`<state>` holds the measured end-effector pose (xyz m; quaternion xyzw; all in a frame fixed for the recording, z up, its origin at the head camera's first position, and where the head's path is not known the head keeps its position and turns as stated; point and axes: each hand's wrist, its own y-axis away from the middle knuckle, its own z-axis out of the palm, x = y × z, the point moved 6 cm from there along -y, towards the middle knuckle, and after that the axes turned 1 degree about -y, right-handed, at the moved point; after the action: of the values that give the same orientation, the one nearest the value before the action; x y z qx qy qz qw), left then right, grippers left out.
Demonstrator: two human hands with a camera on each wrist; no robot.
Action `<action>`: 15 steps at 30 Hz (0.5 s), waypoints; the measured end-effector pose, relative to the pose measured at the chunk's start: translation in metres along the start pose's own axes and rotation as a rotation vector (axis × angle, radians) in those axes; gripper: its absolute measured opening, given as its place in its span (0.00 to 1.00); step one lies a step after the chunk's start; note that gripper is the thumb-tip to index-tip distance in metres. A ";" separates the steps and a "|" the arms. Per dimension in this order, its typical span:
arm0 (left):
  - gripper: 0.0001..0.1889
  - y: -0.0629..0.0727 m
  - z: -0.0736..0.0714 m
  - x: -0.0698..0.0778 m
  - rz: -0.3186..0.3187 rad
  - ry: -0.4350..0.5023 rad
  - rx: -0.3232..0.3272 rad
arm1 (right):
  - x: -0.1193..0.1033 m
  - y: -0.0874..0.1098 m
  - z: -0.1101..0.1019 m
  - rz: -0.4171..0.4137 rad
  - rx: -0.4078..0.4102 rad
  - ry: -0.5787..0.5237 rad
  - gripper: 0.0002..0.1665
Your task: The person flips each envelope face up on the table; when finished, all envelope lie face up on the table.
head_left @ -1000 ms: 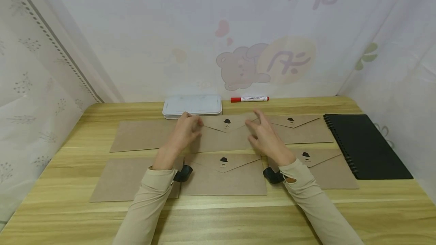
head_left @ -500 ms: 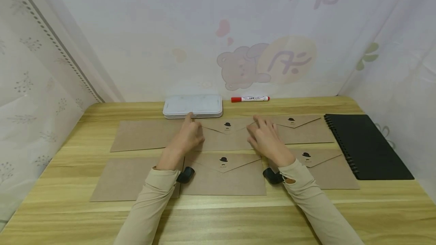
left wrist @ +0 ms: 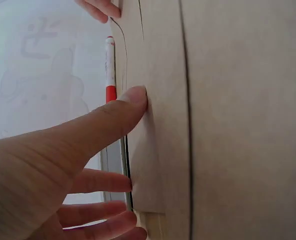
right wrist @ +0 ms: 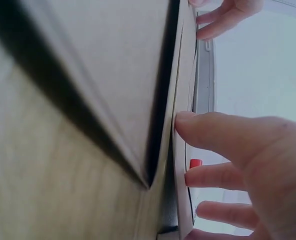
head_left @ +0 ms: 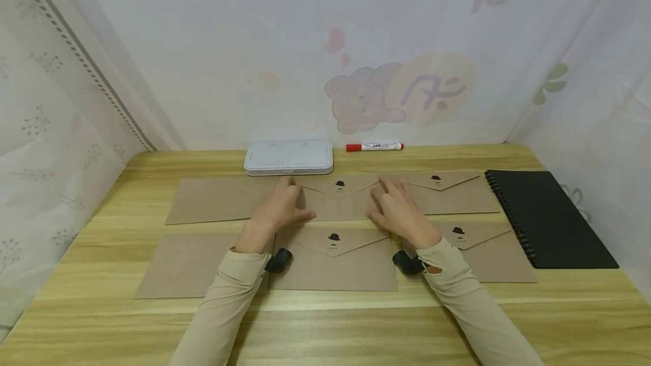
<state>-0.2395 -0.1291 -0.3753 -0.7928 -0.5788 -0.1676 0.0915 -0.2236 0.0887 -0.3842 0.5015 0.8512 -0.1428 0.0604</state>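
A brown kraft envelope [head_left: 337, 206] with a hat-and-moustache print on its flap lies in the middle of the back row, between my two hands. My left hand [head_left: 278, 203] rests on its left end, the thumb [left wrist: 134, 95] stretched out on the paper and the fingers near the back edge. On the right end is my right hand [head_left: 398, 205], its thumb [right wrist: 185, 120] at the near edge and its fingers fairly straight over the envelope. Plain-faced envelope [head_left: 211, 199] lies left of it, and a printed-flap envelope [head_left: 452, 199] lies to the right.
In the front row lie a plain envelope [head_left: 188, 267], a hat-printed envelope [head_left: 333, 273] and another printed envelope [head_left: 488, 258]. A white flat case [head_left: 288, 157] and a red-capped marker [head_left: 374, 147] sit at the back. A black spiral notebook [head_left: 551, 219] lies far right.
The middle back envelope has come down flat and slightly nearer. My left hand has shifted from gripping its left edge to spreading over it, thumb extended; my right hand has lowered slightly.
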 end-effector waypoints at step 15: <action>0.29 0.001 0.001 0.004 0.044 -0.044 0.003 | 0.000 -0.001 0.002 0.021 -0.019 0.021 0.26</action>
<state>-0.2375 -0.1259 -0.3745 -0.8087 -0.5634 -0.1472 0.0837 -0.2244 0.0884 -0.3857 0.5113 0.8477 -0.1287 0.0579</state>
